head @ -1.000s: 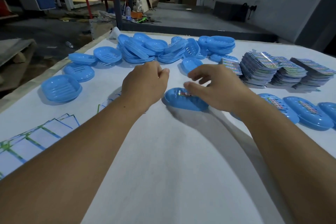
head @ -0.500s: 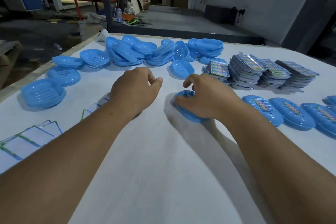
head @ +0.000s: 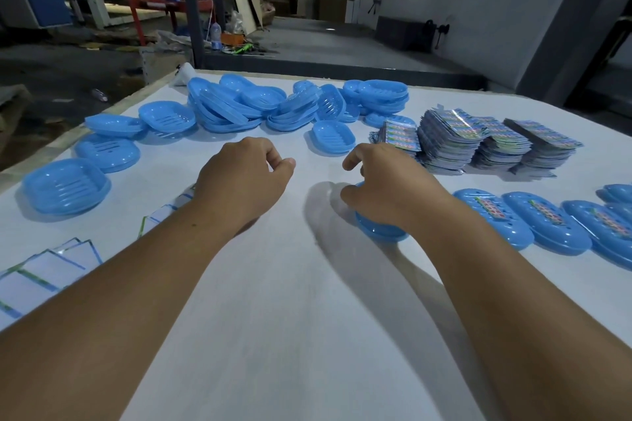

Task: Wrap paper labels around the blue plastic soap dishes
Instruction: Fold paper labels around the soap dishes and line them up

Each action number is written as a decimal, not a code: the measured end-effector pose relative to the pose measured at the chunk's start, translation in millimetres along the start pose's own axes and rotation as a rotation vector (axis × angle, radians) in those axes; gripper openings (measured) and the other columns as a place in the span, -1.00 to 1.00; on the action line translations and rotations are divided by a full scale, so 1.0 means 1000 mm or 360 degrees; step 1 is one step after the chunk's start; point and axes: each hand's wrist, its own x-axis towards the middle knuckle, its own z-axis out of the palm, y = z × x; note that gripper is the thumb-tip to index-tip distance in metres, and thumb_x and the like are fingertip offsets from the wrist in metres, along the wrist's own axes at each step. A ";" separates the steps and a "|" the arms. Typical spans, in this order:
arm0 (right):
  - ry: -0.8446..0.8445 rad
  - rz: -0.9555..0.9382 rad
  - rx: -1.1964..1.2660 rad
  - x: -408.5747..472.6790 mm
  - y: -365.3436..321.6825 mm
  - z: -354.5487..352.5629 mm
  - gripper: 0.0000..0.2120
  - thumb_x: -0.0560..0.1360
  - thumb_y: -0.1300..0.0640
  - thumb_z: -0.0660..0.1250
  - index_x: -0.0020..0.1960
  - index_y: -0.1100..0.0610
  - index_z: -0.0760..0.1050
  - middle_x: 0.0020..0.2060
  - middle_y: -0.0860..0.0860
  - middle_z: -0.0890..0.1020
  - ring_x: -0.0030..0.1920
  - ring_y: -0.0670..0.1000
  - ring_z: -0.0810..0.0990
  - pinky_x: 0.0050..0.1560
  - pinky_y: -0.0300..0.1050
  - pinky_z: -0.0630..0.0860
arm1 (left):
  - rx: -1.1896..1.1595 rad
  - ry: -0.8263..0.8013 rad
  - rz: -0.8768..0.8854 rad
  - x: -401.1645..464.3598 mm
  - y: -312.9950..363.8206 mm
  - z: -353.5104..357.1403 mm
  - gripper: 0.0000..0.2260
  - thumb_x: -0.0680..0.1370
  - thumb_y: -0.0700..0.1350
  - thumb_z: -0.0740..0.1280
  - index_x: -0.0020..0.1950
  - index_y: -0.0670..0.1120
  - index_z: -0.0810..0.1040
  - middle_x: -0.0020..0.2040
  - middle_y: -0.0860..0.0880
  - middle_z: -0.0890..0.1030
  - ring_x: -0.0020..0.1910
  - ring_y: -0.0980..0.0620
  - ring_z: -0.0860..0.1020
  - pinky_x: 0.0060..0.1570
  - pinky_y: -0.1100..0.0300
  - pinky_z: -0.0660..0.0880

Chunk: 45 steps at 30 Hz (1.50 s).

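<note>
At frame centre, the right hand (head: 386,191) grips a blue soap dish (head: 379,231) on the white table (head: 307,318), while the left hand (head: 244,181) hovers loosely curled, holding nothing.

Blue soap dish (head: 378,232) on table, upside down, w/ labelled dishes (head: 494,215) at right.

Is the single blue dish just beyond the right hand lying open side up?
Yes, open side up: the single dish shows its hollow and ribbed inner floor.
</note>
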 end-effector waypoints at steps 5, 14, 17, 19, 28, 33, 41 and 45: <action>-0.0032 0.0034 -0.0007 0.004 0.009 -0.006 -0.60 0.49 0.10 0.40 0.32 -0.02 0.50 0.02 -0.08 0.49 0.03 0.01 0.45 0.01 -0.09 0.44 | -0.0004 -0.0027 0.0017 0.000 -0.001 -0.002 -0.76 0.56 0.22 0.30 -0.16 0.08 0.50 -0.20 0.09 0.59 -0.17 0.04 0.55 -0.09 0.10 0.51; -0.0020 0.0122 -0.0049 0.006 0.022 -0.011 -0.61 0.47 0.12 0.44 0.27 -0.04 0.54 -0.09 -0.11 0.50 -0.03 0.02 0.46 -0.09 -0.15 0.32 | -0.0014 -0.0049 -0.0022 0.000 -0.002 -0.004 -0.77 0.56 0.22 0.30 -0.12 0.09 0.53 -0.18 0.09 0.60 -0.15 0.04 0.56 -0.09 0.11 0.51; -0.0055 0.0147 -0.0059 0.005 0.024 -0.013 -0.61 0.45 0.11 0.47 0.26 -0.03 0.56 -0.06 -0.06 0.53 -0.05 0.05 0.49 -0.10 -0.14 0.33 | -0.0023 -0.0055 -0.0034 0.000 -0.003 -0.005 -0.77 0.56 0.22 0.30 -0.13 0.09 0.52 -0.19 0.10 0.60 -0.17 0.05 0.56 -0.11 0.12 0.49; -0.0063 0.0152 -0.0053 0.005 0.025 -0.014 -0.63 0.45 0.09 0.48 0.25 -0.03 0.57 -0.06 -0.05 0.54 -0.05 0.06 0.50 -0.10 -0.12 0.34 | -0.0006 -0.0041 -0.0041 0.001 -0.004 -0.006 -0.78 0.56 0.21 0.29 -0.11 0.09 0.53 -0.20 0.11 0.59 -0.18 0.05 0.56 -0.11 0.12 0.52; 0.0177 -0.0025 0.0054 0.004 0.006 -0.006 -0.85 0.49 0.02 0.42 0.05 -0.13 0.55 -0.19 -0.20 0.52 -0.23 -0.18 0.44 -0.23 -0.12 0.29 | 0.0722 0.0238 -0.0235 0.015 -0.043 -0.046 -0.83 0.56 -0.03 0.27 0.11 0.00 0.55 0.12 -0.09 0.60 0.14 -0.14 0.50 0.02 -0.02 0.37; 0.0141 -0.0072 0.0063 0.004 0.002 -0.002 -0.86 0.48 0.00 0.43 0.00 -0.17 0.52 -0.18 -0.19 0.54 -0.21 -0.20 0.46 -0.20 -0.08 0.34 | 0.0848 0.0004 -0.0580 0.013 -0.062 -0.058 -0.55 0.48 -0.14 0.35 0.38 -0.02 0.44 0.37 -0.11 0.42 0.40 -0.18 0.29 0.22 -0.20 0.29; 0.0085 -0.0109 0.0090 0.002 0.001 0.000 -0.88 0.50 -0.04 0.42 0.00 -0.18 0.52 -0.17 -0.18 0.56 -0.22 -0.16 0.49 -0.28 -0.22 0.33 | 0.0677 0.0042 -0.0636 0.016 -0.072 -0.058 -0.58 0.54 -0.16 0.40 0.39 -0.10 0.43 0.33 -0.18 0.38 0.28 -0.17 0.39 0.13 -0.05 0.48; 0.0064 -0.0157 0.0124 -0.001 -0.001 0.002 -0.89 0.49 -0.06 0.42 -0.01 -0.19 0.52 -0.16 -0.19 0.56 -0.23 -0.18 0.49 -0.29 -0.26 0.30 | 0.0646 0.0104 -0.0577 0.017 -0.069 -0.056 -0.61 0.55 -0.17 0.41 0.36 -0.12 0.46 0.28 -0.19 0.40 0.19 -0.15 0.44 0.01 0.05 0.49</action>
